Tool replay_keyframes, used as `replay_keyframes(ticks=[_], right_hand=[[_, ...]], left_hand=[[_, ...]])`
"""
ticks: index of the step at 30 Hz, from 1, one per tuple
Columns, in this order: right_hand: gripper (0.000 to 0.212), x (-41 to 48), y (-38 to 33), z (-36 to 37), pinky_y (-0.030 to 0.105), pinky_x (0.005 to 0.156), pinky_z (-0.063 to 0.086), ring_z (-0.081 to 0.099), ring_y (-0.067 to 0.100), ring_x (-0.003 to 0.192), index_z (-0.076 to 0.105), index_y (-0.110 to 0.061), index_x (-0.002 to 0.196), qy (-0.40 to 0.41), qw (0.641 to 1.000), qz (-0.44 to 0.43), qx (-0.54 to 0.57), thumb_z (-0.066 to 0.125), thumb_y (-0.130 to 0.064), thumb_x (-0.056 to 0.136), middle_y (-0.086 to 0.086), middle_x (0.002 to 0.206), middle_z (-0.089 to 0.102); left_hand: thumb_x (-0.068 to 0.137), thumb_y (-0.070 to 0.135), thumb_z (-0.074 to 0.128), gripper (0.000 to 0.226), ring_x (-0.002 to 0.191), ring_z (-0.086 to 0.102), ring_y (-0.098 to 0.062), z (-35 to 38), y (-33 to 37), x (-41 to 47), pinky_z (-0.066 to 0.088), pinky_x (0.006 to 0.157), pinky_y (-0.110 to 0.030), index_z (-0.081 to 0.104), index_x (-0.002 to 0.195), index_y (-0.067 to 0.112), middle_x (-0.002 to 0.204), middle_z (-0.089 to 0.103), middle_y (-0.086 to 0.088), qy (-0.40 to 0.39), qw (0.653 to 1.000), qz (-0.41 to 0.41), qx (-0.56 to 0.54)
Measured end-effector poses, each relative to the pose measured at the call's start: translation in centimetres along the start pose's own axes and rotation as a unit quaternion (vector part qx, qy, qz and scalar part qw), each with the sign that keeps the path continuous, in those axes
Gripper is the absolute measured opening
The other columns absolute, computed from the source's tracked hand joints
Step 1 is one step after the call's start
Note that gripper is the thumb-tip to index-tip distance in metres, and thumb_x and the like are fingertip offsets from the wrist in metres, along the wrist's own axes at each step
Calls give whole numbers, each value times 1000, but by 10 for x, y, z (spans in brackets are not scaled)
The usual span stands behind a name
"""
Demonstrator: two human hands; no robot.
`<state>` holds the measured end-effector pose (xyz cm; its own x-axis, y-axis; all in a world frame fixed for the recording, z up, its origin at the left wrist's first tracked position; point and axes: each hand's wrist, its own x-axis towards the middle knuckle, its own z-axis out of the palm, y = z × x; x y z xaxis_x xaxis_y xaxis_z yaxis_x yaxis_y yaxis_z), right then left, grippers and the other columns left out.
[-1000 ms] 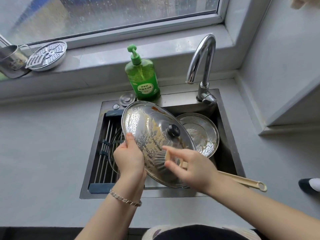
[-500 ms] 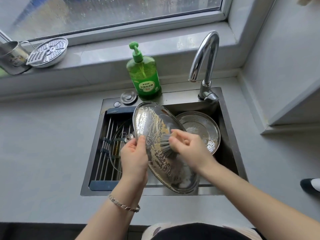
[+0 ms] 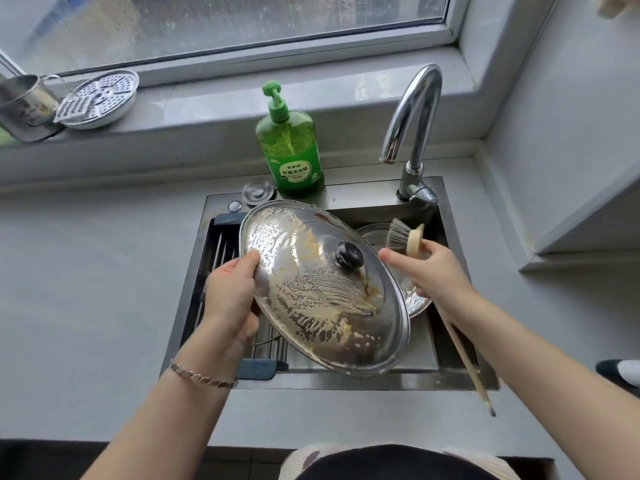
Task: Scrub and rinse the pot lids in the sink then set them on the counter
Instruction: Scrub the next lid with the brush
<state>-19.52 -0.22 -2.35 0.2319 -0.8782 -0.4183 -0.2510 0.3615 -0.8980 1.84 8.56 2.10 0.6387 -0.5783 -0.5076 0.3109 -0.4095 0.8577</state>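
the left hand (image 3: 232, 296) grips the left edge of the large steel pot lid (image 3: 318, 306), thumb laid over the top face, the other fingers hidden under the rim. the right hand (image 3: 433, 271) is curled round the dish brush (image 3: 403, 237) just behind its head, with the forefinger stretched toward the lid. the bristles stand clear of the metal, up and to the right of the black knob (image 3: 349, 255), and the long wooden handle trails back past the wrist over the sink's front edge. both forearms reach in from below, the left wrist bent to tip the lid.

the lid hangs tilted above the sink (image 3: 346, 384), its domed top toward the camera, streaked with suds and yellowish grime. it looks stiff, thin and fairly light for its width. being soapy, i judge it slippery: a one-sided rim grip could let it swing or slide, and the knob would give the surer hold for rinsing. dropped, it would clang and perhaps dent, not break.

behind it in the basin lies what looks like a smaller steel lid (image 3: 374, 235), partly covered. a roll-up rack (image 3: 221, 251) spans the sink's left part. the faucet (image 3: 412, 116), not running, and a green dish soap bottle (image 3: 290, 150) stand at the back. grey counter (image 3: 86, 289) lies to both sides.
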Motion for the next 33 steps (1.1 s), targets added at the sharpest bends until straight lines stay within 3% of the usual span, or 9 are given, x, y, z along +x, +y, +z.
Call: replay_keyframes(ticks=[4, 8, 13, 17, 21, 25, 28, 31, 33], right_hand=[[45, 0, -9, 21, 29, 77, 50, 59, 8, 85, 53, -20, 102, -18, 999, -19, -35, 81, -28, 67, -6, 91, 62], [52, 3, -11, 27, 28, 78, 51, 61, 11, 86, 55, -17, 107, -30, 996, -44, -74, 84, -27, 63, 0, 94, 64], [59, 4, -10, 28, 42, 74, 55, 62, 17, 84, 53, -20, 100, -56, 984, -41, -163, 86, -38, 54, -2, 92, 63], [53, 4, -7, 31, 40, 80, 52, 59, 13, 85, 51, -20, 98, 2, 983, -37, -181, 82, -39, 59, -7, 89, 61], [56, 6, -2, 38, 45, 79, 53, 62, 21, 84, 49, -22, 99, 53, 985, -11, -165, 80, -42, 57, -5, 87, 61], [55, 10, -3, 42, 39, 76, 53, 65, 24, 78, 45, -20, 100, 98, 986, 2, -134, 78, -41, 61, 0, 90, 62], [66, 10, -9, 42, 37, 77, 52, 66, 23, 82, 39, -20, 116, 57, 989, 6, -137, 76, -46, 68, 1, 105, 59], [81, -3, -18, 35, 34, 87, 45, 57, 24, 107, 23, -22, 139, 40, 965, -33, -257, 60, -59, 78, 1, 124, 51], [55, -18, -20, 30, 32, 82, 46, 55, 21, 103, 33, -29, 134, 27, 943, -90, -320, 46, -55, 88, 0, 118, 55]], left_hand=[[93, 15, 53, 20, 63, 59, -24, 3, 3, 0, 52, 68, -37, 59, 79, 2, 72, 61, -13, -43, 998, -33, 11], [94, 15, 50, 19, 44, 62, -17, 0, 2, 3, 53, 43, -27, 60, 82, 4, 54, 65, -6, -76, 991, -108, -25], [94, 19, 50, 20, 59, 63, -22, -7, 2, 11, 51, 60, -36, 57, 83, 5, 67, 64, -9, -106, 983, -144, -47], [92, 22, 53, 18, 64, 64, -24, -6, 1, 12, 52, 66, -38, 58, 92, 5, 77, 63, -10, -135, 976, -163, -60], [92, 23, 50, 22, 67, 64, -25, -2, -6, 2, 52, 64, -36, 61, 97, 4, 75, 68, -10, -129, 981, -125, -67], [98, 34, 39, 38, 85, 68, -29, 14, -27, -29, 52, 77, -41, 64, 104, 6, 92, 73, -15, -153, 974, -116, -120], [98, 49, 28, 57, 107, 61, -38, 21, -40, -37, 45, 95, -52, 57, 120, 5, 113, 66, -22, -169, 948, -160, -217], [98, 52, 26, 57, 105, 59, -39, 20, -43, -30, 47, 86, -52, 55, 117, 6, 111, 64, -25, -135, 933, -171, -285], [99, 50, 25, 53, 97, 60, -36, 19, -43, -28, 48, 75, -48, 55, 109, 8, 103, 64, -23, -118, 934, -168, -294]])
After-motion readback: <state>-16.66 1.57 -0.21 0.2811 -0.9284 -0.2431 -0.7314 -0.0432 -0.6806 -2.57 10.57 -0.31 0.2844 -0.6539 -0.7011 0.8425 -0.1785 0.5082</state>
